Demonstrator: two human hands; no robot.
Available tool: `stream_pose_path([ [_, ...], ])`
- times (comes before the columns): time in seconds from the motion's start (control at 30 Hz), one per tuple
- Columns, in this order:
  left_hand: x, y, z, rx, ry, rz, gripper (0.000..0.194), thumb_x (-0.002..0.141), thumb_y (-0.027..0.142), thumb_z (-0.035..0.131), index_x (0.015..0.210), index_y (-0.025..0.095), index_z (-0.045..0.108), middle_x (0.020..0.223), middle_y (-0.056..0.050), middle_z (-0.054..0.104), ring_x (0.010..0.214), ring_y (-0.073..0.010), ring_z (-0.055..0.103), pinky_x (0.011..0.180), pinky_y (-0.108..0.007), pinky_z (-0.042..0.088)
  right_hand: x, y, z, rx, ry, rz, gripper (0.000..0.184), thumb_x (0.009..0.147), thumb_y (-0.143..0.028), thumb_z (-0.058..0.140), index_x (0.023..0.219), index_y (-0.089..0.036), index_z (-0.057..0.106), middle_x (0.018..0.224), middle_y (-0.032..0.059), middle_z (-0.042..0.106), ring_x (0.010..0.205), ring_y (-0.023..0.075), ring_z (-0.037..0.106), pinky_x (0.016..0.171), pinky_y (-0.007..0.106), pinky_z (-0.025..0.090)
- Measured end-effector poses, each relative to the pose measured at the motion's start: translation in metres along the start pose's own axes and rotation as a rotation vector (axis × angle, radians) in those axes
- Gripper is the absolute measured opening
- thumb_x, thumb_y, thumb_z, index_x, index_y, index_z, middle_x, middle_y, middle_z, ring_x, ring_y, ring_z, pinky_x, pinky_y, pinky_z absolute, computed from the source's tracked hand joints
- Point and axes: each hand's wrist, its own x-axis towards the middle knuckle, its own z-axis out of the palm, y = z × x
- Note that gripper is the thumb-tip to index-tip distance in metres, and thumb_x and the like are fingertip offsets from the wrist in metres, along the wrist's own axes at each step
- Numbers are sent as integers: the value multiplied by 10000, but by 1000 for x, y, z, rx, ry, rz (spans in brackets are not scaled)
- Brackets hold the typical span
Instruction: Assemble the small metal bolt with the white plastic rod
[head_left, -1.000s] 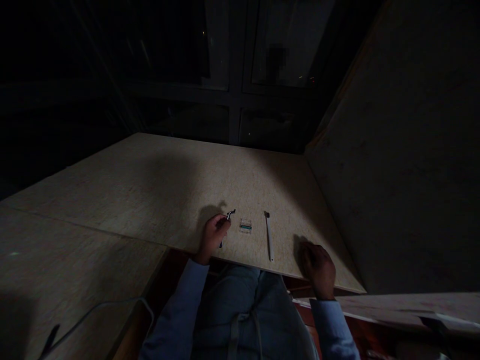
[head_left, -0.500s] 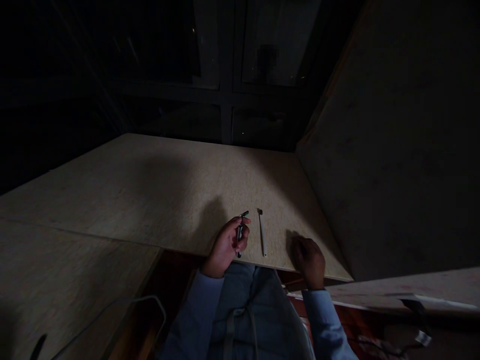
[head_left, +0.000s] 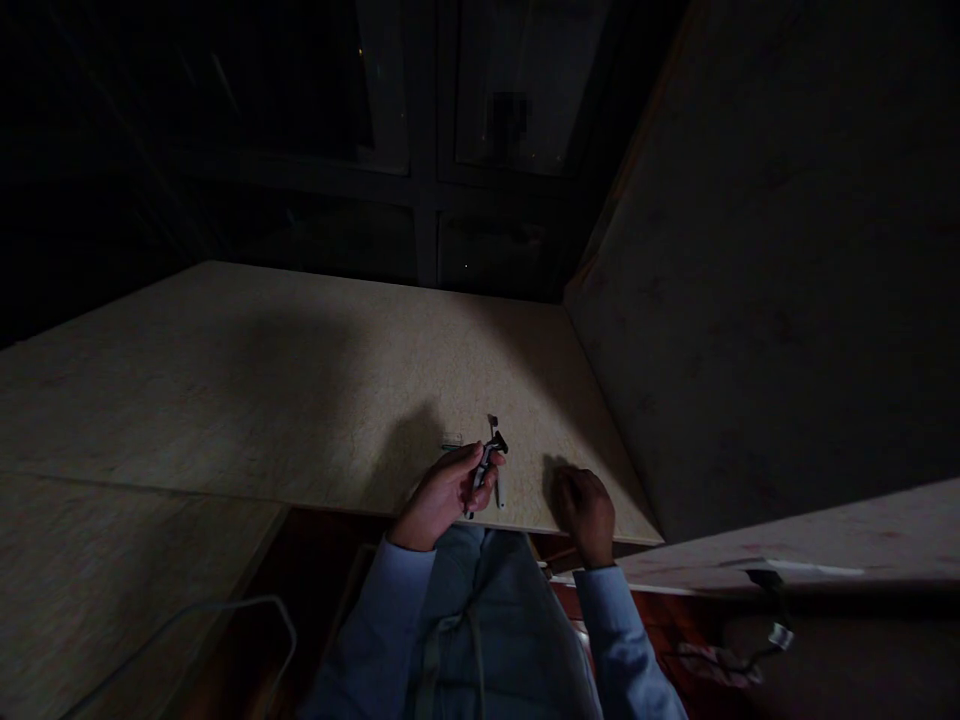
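My left hand [head_left: 442,495] is closed round a small dark razor [head_left: 487,458], its head pointing up and right just above the near edge of the plywood table [head_left: 300,380]. A thin white stick-like tool [head_left: 499,497] lies on the table right behind the razor, partly hidden by it. A small clear case with a green strip [head_left: 451,444] peeks out just beyond my left fingers. My right hand [head_left: 585,510] rests knuckles up on the table edge to the right, fingers curled, with nothing visible in it.
An upright plywood board [head_left: 750,300] walls off the right side. Another board [head_left: 787,550] lies low at the right with a cable end on it. A dark window [head_left: 420,150] stands behind the table. A thin cable [head_left: 187,620] loops at the lower left.
My left hand has carried the razor to the right, over the small case and up against the white tool. The right hand has stayed put on the table edge.
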Motion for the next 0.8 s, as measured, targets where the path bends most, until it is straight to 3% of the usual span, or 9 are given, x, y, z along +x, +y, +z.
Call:
stream_pose_path([
  [0.17,-15,-6,-31,59,109,-7,426,715,479,829,846,113,654,605,35,529,406,-29,388,405,-184,254,1,-4,-2,118,71,43,371,943,-442,499,946,-158,738,886,119,722,830,244,661,739,356,507],
  [0.27,-19,-4,-33,83,102,0,444,713,509,822,838,121,648,576,48,503,394,-27,359,402,-189,235,-1,-12,-5,268,153,79,339,923,-445,560,941,-156,736,866,100,722,810,232,668,732,350,514],
  [0.37,-20,-3,-27,129,86,1,461,724,540,801,835,118,651,562,51,486,392,-27,350,408,-197,210,-1,-35,-11,428,184,132,268,929,-397,590,938,-170,734,883,81,720,838,221,669,752,344,518],
  [0.5,-24,-1,-21,198,56,-15,471,756,553,765,875,109,665,585,41,483,424,-33,366,425,-206,183,5,-86,-24,587,25,74,193,939,-318,613,1060,-221,729,943,59,704,882,197,656,792,330,512],
  [0.63,-30,3,-17,271,39,-15,483,770,577,740,866,111,660,588,37,488,427,-35,346,430,-216,174,19,-127,-36,736,-201,-49,407,931,-338,637,1333,-280,614,1139,79,668,984,201,643,867,351,519],
  [0.7,-32,6,-15,293,32,-1,474,777,580,731,840,119,642,606,27,513,429,-34,344,431,-217,179,26,-137,-37,766,-294,-90,452,904,-344,677,1348,-293,609,1207,84,656,1016,205,642,901,358,518],
  [0.8,-35,9,-13,295,15,24,460,786,574,725,772,132,599,624,19,533,434,-32,339,437,-217,195,36,-145,-37,799,-377,-93,377,876,-328,717,1250,-288,684,1096,62,702,960,192,658,873,341,530],
])
